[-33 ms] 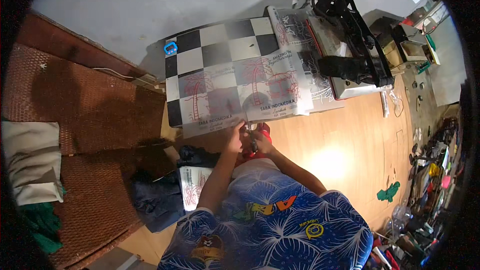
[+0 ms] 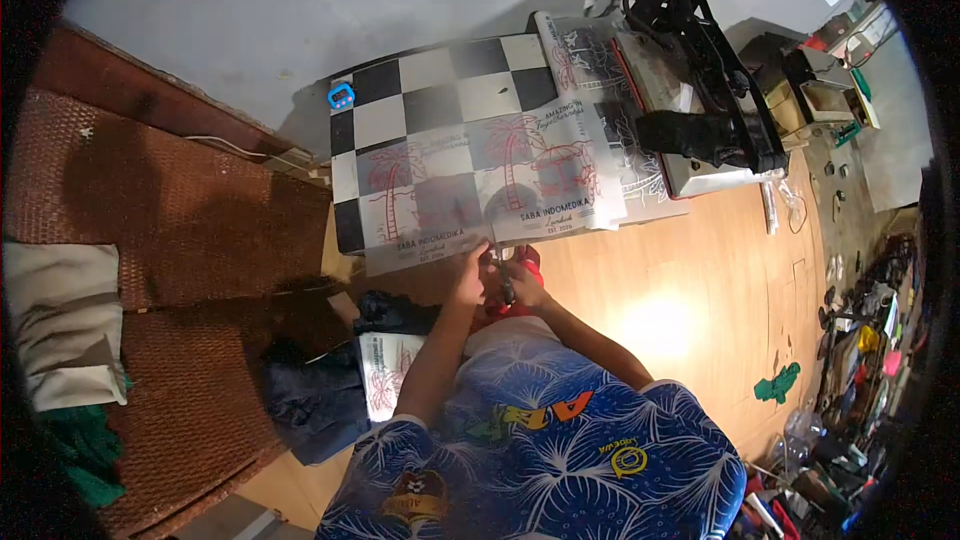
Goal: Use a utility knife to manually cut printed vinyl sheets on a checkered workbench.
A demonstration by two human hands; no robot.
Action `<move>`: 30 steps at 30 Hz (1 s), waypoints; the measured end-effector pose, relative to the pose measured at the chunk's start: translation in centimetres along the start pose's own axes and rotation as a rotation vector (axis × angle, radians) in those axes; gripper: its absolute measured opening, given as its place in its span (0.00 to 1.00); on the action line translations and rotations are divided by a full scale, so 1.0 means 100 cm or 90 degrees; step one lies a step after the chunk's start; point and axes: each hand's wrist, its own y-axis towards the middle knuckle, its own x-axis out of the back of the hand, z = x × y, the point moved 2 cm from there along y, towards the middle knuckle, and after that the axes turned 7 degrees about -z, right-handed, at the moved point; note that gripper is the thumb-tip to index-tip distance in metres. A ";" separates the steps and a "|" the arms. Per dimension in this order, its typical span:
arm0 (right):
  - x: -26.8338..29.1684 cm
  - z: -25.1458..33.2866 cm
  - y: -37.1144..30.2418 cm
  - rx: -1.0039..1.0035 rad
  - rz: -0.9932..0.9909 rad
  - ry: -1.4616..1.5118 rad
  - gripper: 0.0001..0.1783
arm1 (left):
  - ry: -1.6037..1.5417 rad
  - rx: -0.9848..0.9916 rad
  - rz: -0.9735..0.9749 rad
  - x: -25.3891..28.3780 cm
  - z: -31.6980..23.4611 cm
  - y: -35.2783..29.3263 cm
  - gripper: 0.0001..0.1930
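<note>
A translucent film sheet (image 2: 432,195), printed with red palm trees and dark lettering, lies over the front of a black-and-white checked table (image 2: 425,70). A slit runs up from its near edge, between the left print and the right one. My left hand (image 2: 472,275) pinches the near edge just left of this slit. Below the slit, my right hand (image 2: 527,282) is closed around scissors (image 2: 507,292) with dark handles. The blades point away from me toward the slit; their tips are too small to make out clearly.
A black heat press (image 2: 705,70) stands at the table's right, beside more printed film (image 2: 580,55). A blue timer (image 2: 341,97) sits at the far left corner. Dark clothes (image 2: 315,390) and a printed sheet (image 2: 385,370) lie lower left; a green cloth (image 2: 778,383) is on the floor.
</note>
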 end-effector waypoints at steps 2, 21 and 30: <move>0.003 -0.001 -0.002 0.011 0.006 -0.003 0.19 | -0.034 0.003 0.020 -0.003 0.000 -0.006 0.07; 0.012 -0.056 0.022 0.136 -0.005 -0.076 0.14 | 0.004 -0.028 0.038 0.007 0.006 0.010 0.17; 0.008 -0.031 0.009 0.130 -0.048 -0.038 0.11 | -0.047 -0.050 0.063 0.002 0.006 0.006 0.11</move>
